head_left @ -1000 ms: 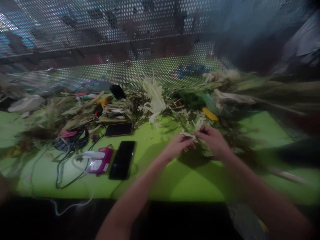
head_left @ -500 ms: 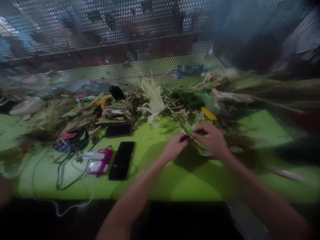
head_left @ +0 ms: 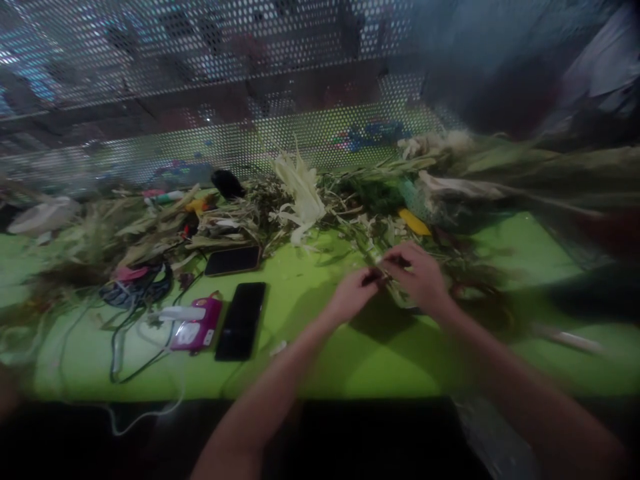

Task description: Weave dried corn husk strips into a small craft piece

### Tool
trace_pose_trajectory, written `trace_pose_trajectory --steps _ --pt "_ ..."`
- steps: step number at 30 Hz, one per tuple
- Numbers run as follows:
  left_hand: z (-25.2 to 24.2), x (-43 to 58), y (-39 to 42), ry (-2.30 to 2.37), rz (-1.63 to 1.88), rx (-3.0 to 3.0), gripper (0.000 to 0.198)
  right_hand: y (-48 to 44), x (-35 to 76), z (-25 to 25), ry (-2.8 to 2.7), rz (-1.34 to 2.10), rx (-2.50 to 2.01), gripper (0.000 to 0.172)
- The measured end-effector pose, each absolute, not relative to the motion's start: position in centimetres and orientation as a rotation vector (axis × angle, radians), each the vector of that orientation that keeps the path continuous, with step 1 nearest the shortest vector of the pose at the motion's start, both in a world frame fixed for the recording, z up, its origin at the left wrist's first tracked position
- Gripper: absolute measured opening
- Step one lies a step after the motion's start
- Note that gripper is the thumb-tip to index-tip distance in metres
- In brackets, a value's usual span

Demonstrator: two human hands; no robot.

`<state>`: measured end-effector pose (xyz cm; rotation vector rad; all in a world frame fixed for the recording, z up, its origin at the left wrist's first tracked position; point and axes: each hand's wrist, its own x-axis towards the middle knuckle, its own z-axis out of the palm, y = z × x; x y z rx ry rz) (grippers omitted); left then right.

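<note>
I see the left hand [head_left: 354, 295] and right hand [head_left: 423, 277] both pinching one leafy bunch [head_left: 376, 257] (blurred), fingers curled, over the green table [head_left: 320, 363].

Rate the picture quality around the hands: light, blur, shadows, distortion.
Head view: dim and soft overall; the left hand and right hand, pinching stems, are slightly smeared; their shadow falls toward the camera on the green table; the right edge is heavily blurred; the perforated screen bows from wide-angle distortion; the black phone is fairly readable.
</note>
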<state>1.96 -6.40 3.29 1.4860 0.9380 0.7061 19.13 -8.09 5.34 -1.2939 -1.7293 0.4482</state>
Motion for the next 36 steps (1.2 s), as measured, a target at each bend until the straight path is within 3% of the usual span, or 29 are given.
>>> trace_pose_trajectory --steps 4,10,16,22,36 --pt "3.0 1.8 -5.9 0.938 0.862 1.151 0.023 -8.3 19.4 6.3 -1.547 0.510 -1.407 0.019" --pt "3.1 1.5 -5.7 0.829 0.886 0.942 0.030 -8.2 19.0 6.0 -1.694 0.765 -1.410 0.021" --pt "3.5 1.4 -5.7 0.850 0.886 0.815 0.029 -8.1 19.2 5.2 -1.760 0.693 -1.358 0.010" --pt "3.3 1.4 -5.6 0.835 0.964 0.764 0.033 -8.5 19.2 5.3 -1.742 0.379 -1.357 0.016" --pt "4.5 1.7 -6.0 0.859 0.994 0.741 0.028 -8.7 18.4 4.8 -1.882 0.402 -1.242 0.012"
